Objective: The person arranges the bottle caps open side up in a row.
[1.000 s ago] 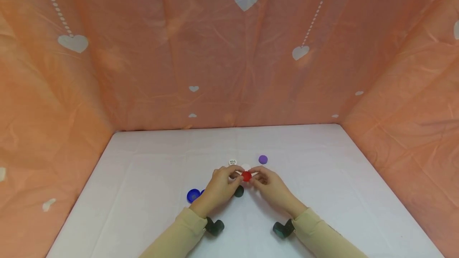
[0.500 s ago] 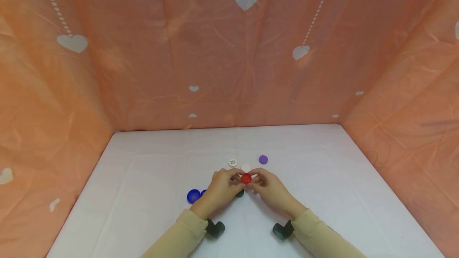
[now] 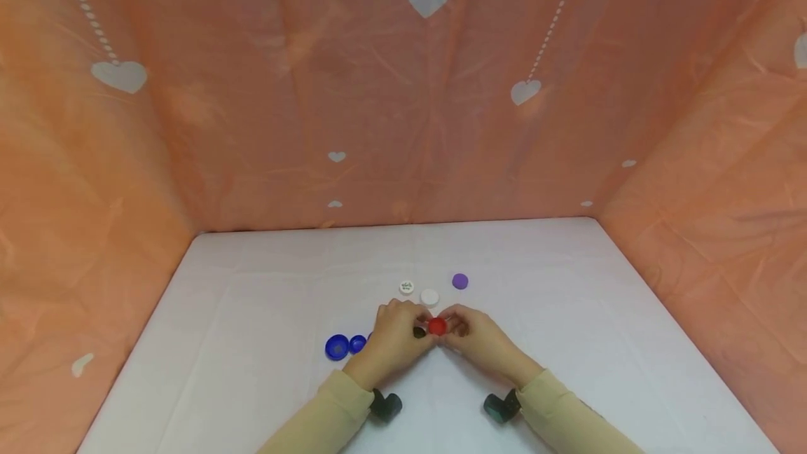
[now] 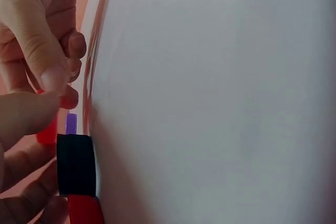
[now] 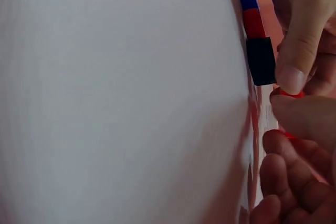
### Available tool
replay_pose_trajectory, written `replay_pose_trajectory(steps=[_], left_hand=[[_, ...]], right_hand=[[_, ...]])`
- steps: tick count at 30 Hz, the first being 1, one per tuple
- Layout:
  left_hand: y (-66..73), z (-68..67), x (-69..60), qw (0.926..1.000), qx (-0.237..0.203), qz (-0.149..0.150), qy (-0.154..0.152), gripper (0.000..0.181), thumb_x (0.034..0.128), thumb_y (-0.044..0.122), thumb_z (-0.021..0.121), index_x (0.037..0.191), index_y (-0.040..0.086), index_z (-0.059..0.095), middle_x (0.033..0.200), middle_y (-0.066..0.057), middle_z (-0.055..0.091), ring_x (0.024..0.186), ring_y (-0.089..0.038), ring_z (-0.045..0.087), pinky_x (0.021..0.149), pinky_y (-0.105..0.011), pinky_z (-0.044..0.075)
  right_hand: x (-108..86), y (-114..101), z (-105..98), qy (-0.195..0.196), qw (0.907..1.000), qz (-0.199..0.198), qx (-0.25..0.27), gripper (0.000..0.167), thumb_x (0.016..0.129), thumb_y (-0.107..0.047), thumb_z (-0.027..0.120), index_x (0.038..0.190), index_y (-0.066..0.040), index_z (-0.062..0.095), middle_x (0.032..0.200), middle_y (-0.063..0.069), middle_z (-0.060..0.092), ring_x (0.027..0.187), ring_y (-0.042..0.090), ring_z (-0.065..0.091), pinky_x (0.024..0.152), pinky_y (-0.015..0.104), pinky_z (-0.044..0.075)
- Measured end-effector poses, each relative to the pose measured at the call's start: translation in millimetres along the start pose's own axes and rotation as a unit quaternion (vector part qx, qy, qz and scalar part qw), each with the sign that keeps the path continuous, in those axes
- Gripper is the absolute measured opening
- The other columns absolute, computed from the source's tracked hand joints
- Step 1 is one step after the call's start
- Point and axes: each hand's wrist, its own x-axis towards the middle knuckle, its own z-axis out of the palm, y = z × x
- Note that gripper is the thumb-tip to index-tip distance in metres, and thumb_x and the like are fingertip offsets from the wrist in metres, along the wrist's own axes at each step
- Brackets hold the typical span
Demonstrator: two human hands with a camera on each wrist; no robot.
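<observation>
Both hands meet over the white table around a red cap (image 3: 437, 326). The left hand (image 3: 398, 331) pinches it from the left, and the right hand (image 3: 477, 336) pinches it from the right, thumb and fingers bent round its edge. A dark cap (image 3: 419, 333) shows just beside the left fingers; in the left wrist view the dark cap (image 4: 76, 165) stands in front of another red cap (image 4: 85, 209). The right wrist view has the held red cap (image 5: 292, 94) mostly hidden by the thumbs.
Beyond the hands lie a white cap (image 3: 429, 297), a white cap with print (image 3: 406, 287) and a purple cap (image 3: 460, 281). Blue caps (image 3: 337, 347) sit left of the left hand, partly covered by it. Orange cloth (image 3: 403, 125) hangs behind and at both sides.
Both hands have come down toward the person with the red cap between them. The white cap behind is now fully in view, and more of the blue caps shows.
</observation>
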Motion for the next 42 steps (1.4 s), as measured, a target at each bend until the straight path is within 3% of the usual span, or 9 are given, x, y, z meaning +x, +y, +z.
replay_pose_trajectory(steps=[6,11,21,34,39,42], left_hand=[[0.9,-0.7,-1.5,0.9993,0.026,-0.011,-0.027,0.023,0.078,0.035,0.078,0.09,0.017,0.072,0.082,0.009,0.06,0.082,-0.015,0.046,0.078,-0.036,0.031],[0.7,-1.2,-2.7,0.9984,0.036,-0.022,-0.039,0.024,0.0785,0.035,0.078,0.091,0.016,0.072,0.084,0.008,0.057,0.082,-0.015,0.044,0.079,-0.037,0.03],[4.2,-1.2,-2.8,0.9959,0.057,-0.041,-0.056,0.027,0.0753,0.033,0.08,0.092,0.015,0.069,0.088,0.005,0.059,0.086,-0.016,0.048,0.081,-0.039,0.032],[8.0,-1.4,-2.5,0.994,0.05,-0.062,-0.075,0.031,0.0756,0.035,0.082,0.095,0.016,0.069,0.087,0.007,0.059,0.086,-0.014,0.047,0.081,-0.038,0.032],[6.6,-5.2,-1.1,0.9939,0.034,-0.059,-0.086,0.037,0.0743,0.041,0.081,0.097,0.014,0.069,0.088,0.007,0.06,0.085,-0.014,0.048,0.081,-0.038,0.032],[4.8,-8.9,1.1,0.9946,0.009,-0.066,-0.08,0.046,0.0758,0.048,0.078,0.103,0.013,0.068,0.09,0.006,0.061,0.086,-0.015,0.048,0.082,-0.037,0.033]], right_hand=[[1.5,1,1,-0.013,0.999,-0.006,-0.043,0.026,0.086,-0.017,0.072,0.11,-0.021,0.065,0.084,-0.009,0.058,0.076,0.013,0.053,0.068,0.031,0.044],[3.1,-1,3,-0.016,0.9984,-0.009,-0.054,0.026,0.086,-0.015,0.073,0.111,-0.018,0.066,0.086,-0.007,0.057,0.077,0.014,0.05,0.067,0.03,0.043],[8.3,6,3,-0.041,0.9987,-0.002,-0.03,0.028,0.083,-0.017,0.076,0.109,-0.016,0.066,0.092,-0.006,0.059,0.079,0.015,0.05,0.069,0.03,0.043],[7.1,10,1,-0.047,0.9989,0.002,-0.008,0.028,0.083,-0.018,0.076,0.109,-0.017,0.066,0.091,-0.004,0.058,0.078,0.016,0.05,0.069,0.03,0.042],[5.5,13,-7,-0.071,0.9974,0.007,0.005,0.031,0.084,-0.021,0.075,0.113,-0.021,0.065,0.096,-0.005,0.06,0.082,0.016,0.053,0.072,0.03,0.044],[6.8,14,-14,-0.075,0.9962,0.017,0.041,0.031,0.086,-0.023,0.073,0.115,-0.017,0.064,0.097,-0.004,0.064,0.086,0.017,0.057,0.073,0.031,0.046]])
